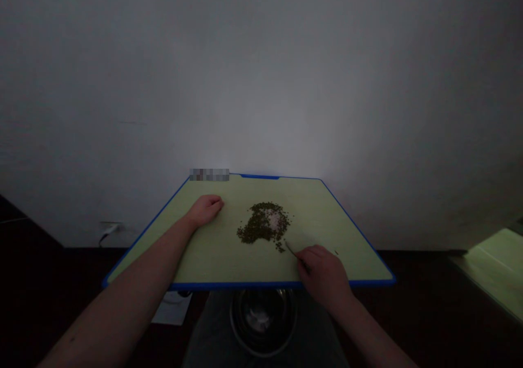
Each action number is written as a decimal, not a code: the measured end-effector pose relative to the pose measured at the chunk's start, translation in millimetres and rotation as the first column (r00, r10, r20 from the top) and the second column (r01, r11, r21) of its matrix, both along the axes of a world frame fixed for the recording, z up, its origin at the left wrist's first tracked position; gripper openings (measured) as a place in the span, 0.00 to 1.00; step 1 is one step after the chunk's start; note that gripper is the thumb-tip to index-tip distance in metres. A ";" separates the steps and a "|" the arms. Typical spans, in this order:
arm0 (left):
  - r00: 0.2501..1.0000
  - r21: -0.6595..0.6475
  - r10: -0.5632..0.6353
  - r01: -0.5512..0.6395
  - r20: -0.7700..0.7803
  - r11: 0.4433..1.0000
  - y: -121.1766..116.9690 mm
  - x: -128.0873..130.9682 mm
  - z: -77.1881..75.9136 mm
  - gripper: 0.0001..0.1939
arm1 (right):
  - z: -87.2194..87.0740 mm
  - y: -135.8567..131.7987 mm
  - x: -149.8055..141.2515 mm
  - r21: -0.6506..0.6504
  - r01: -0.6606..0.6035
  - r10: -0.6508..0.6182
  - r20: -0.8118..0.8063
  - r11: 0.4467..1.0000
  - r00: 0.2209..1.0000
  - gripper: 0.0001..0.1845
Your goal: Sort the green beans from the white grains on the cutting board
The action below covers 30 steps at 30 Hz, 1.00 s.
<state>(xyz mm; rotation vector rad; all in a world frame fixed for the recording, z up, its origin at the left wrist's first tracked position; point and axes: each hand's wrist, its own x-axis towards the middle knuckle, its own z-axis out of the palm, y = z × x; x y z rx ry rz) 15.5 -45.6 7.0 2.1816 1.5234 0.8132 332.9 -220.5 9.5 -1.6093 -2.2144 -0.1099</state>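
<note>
Around the middle of the pale surface [220, 264] lies a loose pile of dark grains [257, 229], spread thin enough, it seems, for single grains to be told apart. Take that pile as the clock's centre, with twelve o'clock toward the wall [261, 96]. On the pile's two-to-three o'clock side shows a pale patch [275, 220]; whether it is other grains or something else, I cannot tell. A small cluster [280, 246] sits apart at five o'clock.

At four o'clock the right hand [322, 270] has its grip pinching a thin tool [290, 249], whose far end points toward ten o'clock and comes just beside the cluster. Held near its back end, the tool probably gives the fingers reach without covering the grains. The wrist lies over the blue edge, which likely steadies it.

Between nine and ten o'clock the left hand [207, 210] rests on the surface, its grip curled loosely closed with nothing showing in it; placed clear of the pile, it perhaps serves as a prop.

At six o'clock, below the near edge, a metal bowl [281, 338] sits between the person's thighs, which presumably keep it level and close.
</note>
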 end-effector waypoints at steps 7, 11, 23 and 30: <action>1.000 -0.008 0.009 -0.009 -0.023 1.000 -0.5 0.6 1.1 0.14 | -0.3 -0.3 2.8 0.007 0.035 -0.036 0.071 0.999 0.997 0.10; 1.000 0.007 0.000 0.000 -0.021 1.000 1.0 0.5 -0.7 0.13 | -0.1 -1.0 -0.7 -0.011 0.005 -0.004 0.074 1.000 0.997 0.10; 1.000 -0.007 -0.003 0.003 -0.020 1.000 -1.8 0.3 0.8 0.13 | -1.3 6.6 9.2 0.018 0.044 -0.045 0.065 0.999 0.997 0.11; 1.000 0.006 -0.006 0.006 -0.021 1.000 -0.6 -2.4 -2.3 0.14 | -1.4 11.2 17.2 0.013 0.058 -0.058 0.044 0.998 0.997 0.11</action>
